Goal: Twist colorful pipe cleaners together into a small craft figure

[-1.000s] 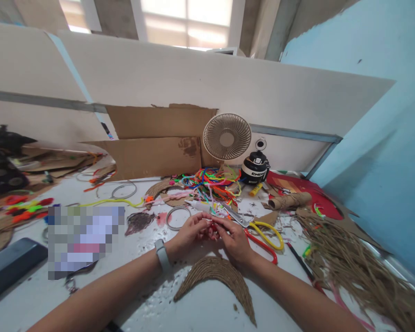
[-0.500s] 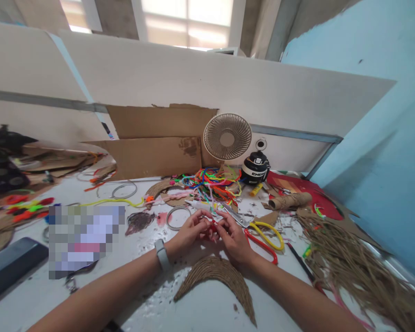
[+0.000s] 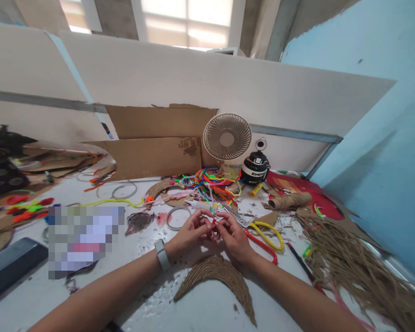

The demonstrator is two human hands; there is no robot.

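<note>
Above the white table, my left hand (image 3: 196,227) and my right hand (image 3: 232,234) meet with their fingertips pinched round a small red pipe cleaner piece (image 3: 214,222). The fingers hide most of it, so its full shape does not show. Just below the hands a crescent wrapped in brown twine (image 3: 212,266) lies on the table, its points toward me. Scissors (image 3: 269,234) with yellow and red handles lie beside my right hand. Left of my left hand sits a metal ring (image 3: 169,223). A heap of coloured pipe cleaners (image 3: 210,182) lies behind the hands.
At the back stand a small fan (image 3: 227,137) and a black jug (image 3: 255,168). Loose twine (image 3: 352,272) spreads along the right, near a cardboard tube (image 3: 290,201) and a dark pencil (image 3: 300,263). A dark case (image 3: 14,267) and fuzzy flowers (image 3: 29,207) lie left.
My fingers have shifted slightly round the red piece, and a little more of it shows at the fingertips. The arms and the things on the table stay where they were.
</note>
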